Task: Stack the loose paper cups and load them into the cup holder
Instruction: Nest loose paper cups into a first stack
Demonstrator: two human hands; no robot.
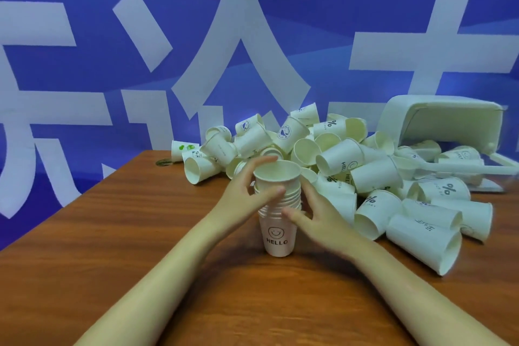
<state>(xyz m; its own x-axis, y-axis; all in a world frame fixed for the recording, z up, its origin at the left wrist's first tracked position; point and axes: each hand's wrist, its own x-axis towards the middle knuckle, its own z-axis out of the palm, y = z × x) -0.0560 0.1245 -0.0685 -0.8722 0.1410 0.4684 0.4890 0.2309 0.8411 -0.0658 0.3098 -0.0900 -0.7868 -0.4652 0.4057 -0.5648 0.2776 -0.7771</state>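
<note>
While the stack of cups stands upright mid-desk, I grasp it with my left hand and right hand. Stacking is under way; next I judge another cup from the loose pile toward the far right corner needs nesting.

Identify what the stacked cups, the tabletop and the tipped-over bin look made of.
Stacked cups: matte white paper, rolled rims, printed "HELLO".
Tabletop: wood or wood-look laminate, reddish grain, slight sheen.
Tipped-over bin: probably smooth white plastic, moulded rounded corners.
</note>
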